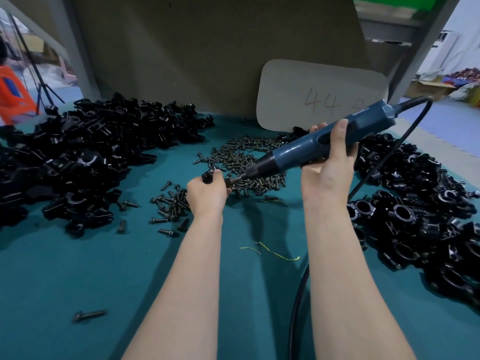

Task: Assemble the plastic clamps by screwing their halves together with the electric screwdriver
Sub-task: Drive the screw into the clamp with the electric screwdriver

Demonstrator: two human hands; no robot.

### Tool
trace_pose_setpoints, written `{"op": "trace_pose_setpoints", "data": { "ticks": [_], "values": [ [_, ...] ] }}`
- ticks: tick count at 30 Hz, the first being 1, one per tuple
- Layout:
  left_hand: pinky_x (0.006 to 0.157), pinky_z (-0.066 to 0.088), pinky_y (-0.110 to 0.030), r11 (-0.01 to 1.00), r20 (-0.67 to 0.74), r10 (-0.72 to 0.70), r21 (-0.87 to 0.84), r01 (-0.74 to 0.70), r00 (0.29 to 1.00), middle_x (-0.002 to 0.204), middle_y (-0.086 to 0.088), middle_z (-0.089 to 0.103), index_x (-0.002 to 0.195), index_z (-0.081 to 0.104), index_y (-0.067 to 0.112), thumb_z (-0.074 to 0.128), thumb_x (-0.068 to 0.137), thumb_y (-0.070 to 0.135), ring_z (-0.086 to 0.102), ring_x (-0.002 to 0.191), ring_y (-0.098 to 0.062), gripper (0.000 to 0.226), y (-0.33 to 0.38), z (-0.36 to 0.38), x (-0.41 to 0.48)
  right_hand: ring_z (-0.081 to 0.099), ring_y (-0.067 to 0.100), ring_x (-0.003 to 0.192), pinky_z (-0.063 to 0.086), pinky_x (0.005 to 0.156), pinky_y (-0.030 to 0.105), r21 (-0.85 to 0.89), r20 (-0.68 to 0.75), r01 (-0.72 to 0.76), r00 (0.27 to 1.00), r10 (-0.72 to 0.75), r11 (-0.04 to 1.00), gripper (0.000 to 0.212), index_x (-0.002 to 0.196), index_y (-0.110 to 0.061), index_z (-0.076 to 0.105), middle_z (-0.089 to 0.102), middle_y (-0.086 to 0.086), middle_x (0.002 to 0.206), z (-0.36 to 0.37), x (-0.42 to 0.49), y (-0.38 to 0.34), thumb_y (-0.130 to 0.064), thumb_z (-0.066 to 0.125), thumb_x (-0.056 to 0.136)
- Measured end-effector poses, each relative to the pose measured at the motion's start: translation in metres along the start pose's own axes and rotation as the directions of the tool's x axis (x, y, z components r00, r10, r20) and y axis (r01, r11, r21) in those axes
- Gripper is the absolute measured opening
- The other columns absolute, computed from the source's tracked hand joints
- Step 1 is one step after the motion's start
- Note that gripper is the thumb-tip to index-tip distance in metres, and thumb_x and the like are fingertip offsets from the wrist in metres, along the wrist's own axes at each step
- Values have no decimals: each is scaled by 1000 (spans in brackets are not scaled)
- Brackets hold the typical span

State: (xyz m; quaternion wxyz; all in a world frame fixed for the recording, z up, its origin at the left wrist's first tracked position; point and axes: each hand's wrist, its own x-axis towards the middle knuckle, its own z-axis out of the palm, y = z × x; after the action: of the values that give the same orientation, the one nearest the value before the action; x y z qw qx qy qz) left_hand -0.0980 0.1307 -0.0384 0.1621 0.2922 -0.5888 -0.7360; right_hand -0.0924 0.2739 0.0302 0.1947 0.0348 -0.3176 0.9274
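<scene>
Black plastic clamp (pixel 209 175) pinched in left grip (pixel 206 194); right grip (pixel 327 174) wraps smooth blue screwdriver (pixel 292 151).

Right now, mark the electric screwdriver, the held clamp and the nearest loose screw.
electric screwdriver (pixel 293 153): head view, blue barrel.
held clamp (pixel 207 177): head view, black top edge.
nearest loose screw (pixel 91 314): head view, mid-shank.

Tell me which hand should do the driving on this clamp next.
Right. The right hand grips the electric screwdriver, its bit at the clamp that the left hand holds.
</scene>
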Motion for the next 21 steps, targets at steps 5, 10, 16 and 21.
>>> {"op": "trace_pose_setpoints", "data": {
  "ticks": [5,10,16,21],
  "values": [
    [84,58,-43,1000,2,0,-12,0,1000,67,0,60,78,55,10,59,95,23,66,61,-22,21,0,0,1,60,22,97,47,100,41,2,-37,-11,999,11,1000,34,126,-22,42,58,2,97,0,1,0,-22,57,95],
    [85,57,-43,1000,-3,5,-12,-5,1000,65,-1,60,76,54,11,60,94,22,67,64,-24,22,-1,0,2,60,20,95,47,101,37,94,-58,-31,998,37,995,46,138,-22,40,58,3,95,-3,2,-2,-38,53,96],
    [82,58,-40,1000,-1,17,-16,-17,1000,71,-1,61,77,53,11,59,95,22,66,60,-19,22,-1,0,2,67,17,82,54,88,35,80,-43,2,999,1,997,44,135,-17,39,62,5,95,-4,2,-3,-32,53,97],
    [80,59,-39,1000,-6,16,-19,-16,1000,71,-1,61,77,53,11,59,95,23,67,62,-19,22,-1,0,2,63,21,90,53,89,35,62,-61,21,998,-18,998,41,133,-12,41,60,8,98,-2,3,-1,-30,51,97]
  ]
}}
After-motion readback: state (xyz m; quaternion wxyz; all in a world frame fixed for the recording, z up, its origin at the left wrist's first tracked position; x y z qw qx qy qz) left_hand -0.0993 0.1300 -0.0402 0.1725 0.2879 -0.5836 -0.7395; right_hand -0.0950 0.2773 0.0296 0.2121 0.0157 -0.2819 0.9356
